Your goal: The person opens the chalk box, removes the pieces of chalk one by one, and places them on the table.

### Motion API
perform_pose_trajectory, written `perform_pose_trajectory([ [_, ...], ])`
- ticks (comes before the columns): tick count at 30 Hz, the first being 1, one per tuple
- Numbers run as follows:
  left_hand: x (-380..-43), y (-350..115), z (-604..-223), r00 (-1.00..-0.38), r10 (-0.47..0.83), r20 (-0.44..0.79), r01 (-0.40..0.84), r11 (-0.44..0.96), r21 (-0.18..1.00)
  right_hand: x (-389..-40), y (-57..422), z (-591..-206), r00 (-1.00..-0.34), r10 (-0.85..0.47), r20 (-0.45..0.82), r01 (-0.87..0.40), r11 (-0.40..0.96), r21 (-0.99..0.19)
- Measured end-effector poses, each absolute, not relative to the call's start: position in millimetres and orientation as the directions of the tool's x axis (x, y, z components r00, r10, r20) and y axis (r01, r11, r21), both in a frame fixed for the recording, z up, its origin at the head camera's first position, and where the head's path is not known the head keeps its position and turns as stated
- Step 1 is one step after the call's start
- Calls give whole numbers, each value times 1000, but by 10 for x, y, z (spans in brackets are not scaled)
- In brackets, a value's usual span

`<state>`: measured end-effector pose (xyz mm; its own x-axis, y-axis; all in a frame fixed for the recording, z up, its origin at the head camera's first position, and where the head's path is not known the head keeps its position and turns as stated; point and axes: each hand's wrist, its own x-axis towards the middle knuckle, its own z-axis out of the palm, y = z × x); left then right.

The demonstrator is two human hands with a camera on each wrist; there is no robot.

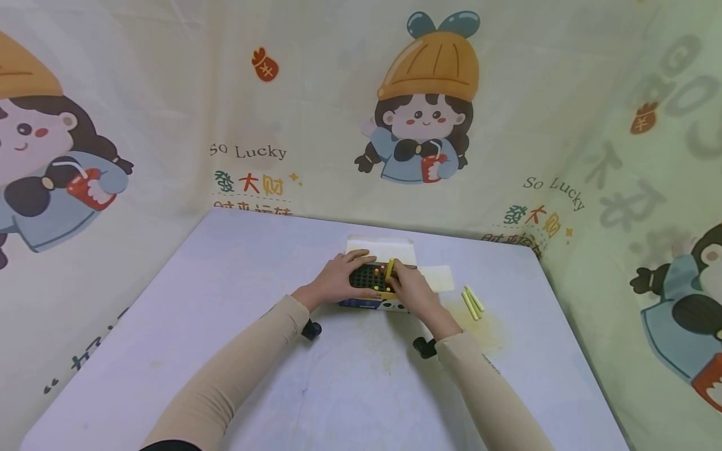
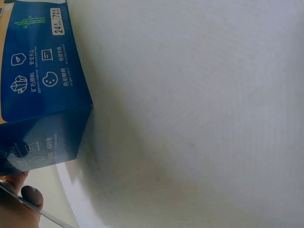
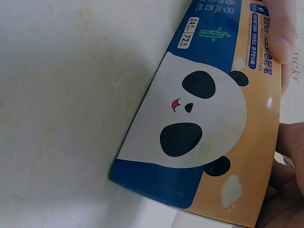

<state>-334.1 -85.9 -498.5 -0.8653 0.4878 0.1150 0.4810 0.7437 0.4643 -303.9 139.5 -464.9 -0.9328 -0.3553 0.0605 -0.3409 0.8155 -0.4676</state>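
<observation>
A chalk box (image 1: 366, 304) with blue, tan and panda print sits on the table, its lid raised at the back. Inside is a black insert (image 1: 361, 279) full of round holes, with several coloured chalk sticks standing toward its right part. My left hand (image 1: 334, 280) grips the box's left end, thumb along the front edge and fingers over the far side. In my right hand (image 1: 416, 293) a yellow chalk stick (image 1: 390, 268) is pinched upright above the insert. The box's printed front (image 3: 204, 118) fills much of the right wrist view; the left wrist view shows its blue corner (image 2: 42, 71).
A few pale yellow chalk sticks (image 1: 470, 304) lie on the white table (image 1: 361, 388) right of the box. A white side flap (image 1: 437, 279) spreads out at the box's right. Black wrist-worn pieces (image 1: 312, 330) hang under both wrists. Printed cloth walls surround the table.
</observation>
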Motion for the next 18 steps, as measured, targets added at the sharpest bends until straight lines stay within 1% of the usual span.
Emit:
perform_pose_trajectory([
  [5,-3351,-854,-4991,-867,487,103,476,753,455,-3044,1389,-4660,-938,-341,70,-332,818,-470],
  [10,-3356,-854,-5006,-868,484,111,477,753,454,-3031,1390,-4659,-940,-325,106,-333,805,-491],
  [13,-3357,-855,-5010,-868,483,112,478,755,449,-3023,1396,-4667,-945,-298,133,-322,782,-534],
  [18,-3349,-856,-4995,-869,483,109,475,751,458,-2994,1439,-4675,-957,-215,196,-290,710,-642],
])
